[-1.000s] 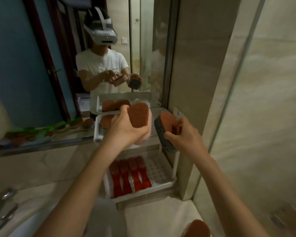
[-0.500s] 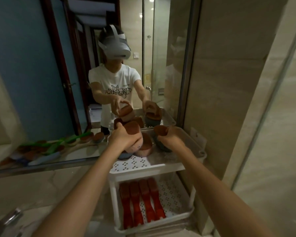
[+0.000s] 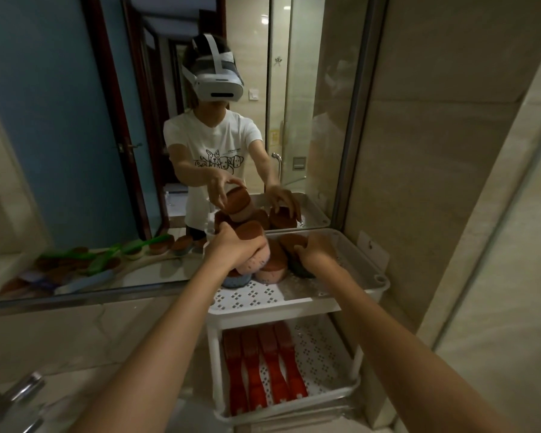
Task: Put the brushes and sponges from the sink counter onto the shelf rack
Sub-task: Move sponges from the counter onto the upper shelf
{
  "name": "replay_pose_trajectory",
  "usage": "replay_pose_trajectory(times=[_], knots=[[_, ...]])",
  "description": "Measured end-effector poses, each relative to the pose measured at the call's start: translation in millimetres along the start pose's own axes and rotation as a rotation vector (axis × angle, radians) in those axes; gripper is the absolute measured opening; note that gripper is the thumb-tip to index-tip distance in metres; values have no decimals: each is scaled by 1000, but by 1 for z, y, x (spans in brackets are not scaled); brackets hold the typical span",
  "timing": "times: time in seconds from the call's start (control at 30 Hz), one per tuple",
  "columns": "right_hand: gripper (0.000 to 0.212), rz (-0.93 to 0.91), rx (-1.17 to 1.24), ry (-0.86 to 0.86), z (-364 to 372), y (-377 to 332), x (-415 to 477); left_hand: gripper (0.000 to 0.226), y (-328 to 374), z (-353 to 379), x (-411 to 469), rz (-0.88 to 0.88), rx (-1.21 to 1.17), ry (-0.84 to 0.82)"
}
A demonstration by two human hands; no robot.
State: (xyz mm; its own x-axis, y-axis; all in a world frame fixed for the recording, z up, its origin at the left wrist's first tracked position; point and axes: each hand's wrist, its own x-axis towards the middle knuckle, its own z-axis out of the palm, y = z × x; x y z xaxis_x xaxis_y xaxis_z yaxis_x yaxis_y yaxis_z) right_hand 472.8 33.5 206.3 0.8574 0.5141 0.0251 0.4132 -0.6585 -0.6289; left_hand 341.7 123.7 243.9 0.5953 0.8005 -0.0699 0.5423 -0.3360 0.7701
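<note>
Head view: left hand (image 3: 231, 250) grips a pink sponge (image 3: 253, 237), tilted above the stacked sponges (image 3: 273, 269) on the top tier of the shelf rack (image 3: 294, 308). Just beside it, right hand (image 3: 317, 253) grips a grey sponge (image 3: 299, 269) lower, apparently nearer to setting down.

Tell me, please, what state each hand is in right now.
Left hand: gripping the pink sponge.
Right hand: gripping the grey sponge on the rack's top shelf.
</note>
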Motion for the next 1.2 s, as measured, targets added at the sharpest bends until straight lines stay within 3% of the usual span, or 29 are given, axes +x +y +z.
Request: replay_pose_trajectory(times=[0.3,0.47,0.67,0.8,0.9,0.97,1.0,1.07,1.1,1.13,1.2], knots=[[50,24,-162,-107,4,-5,6,87,-1,-1,3,-15,-22,-14],[57,131,-23,-124,9,-8,10,85,-1,-2,2,-22,-24,-19],[48,106,0,-216,6,-4,13,85,-3,-2,0,4,-34,-15],[40,19,36,-84,0,-7,3,81,-1,-1,-5,48,-30,26],[50,29,297,55,-12,-14,-5,75,6,-1,-7,124,-44,80],[56,67,584,27,-25,-25,-10,75,15,1,-8,188,-64,107],[48,77,686,-17,-32,-31,-15,76,20,3,-10,219,-75,122],[17,55,759,-84,-44,-42,-23,80,28,7,-12,287,-103,134],[11,35,758,-79,-48,-45,-26,83,31,9,-13,329,-117,124],[9,16,753,-55,-52,-47,-27,84,32,11,-14,373,-128,103],[30,-7,698,42,-59,-44,-22,84,31,17,-15,452,-113,45]])
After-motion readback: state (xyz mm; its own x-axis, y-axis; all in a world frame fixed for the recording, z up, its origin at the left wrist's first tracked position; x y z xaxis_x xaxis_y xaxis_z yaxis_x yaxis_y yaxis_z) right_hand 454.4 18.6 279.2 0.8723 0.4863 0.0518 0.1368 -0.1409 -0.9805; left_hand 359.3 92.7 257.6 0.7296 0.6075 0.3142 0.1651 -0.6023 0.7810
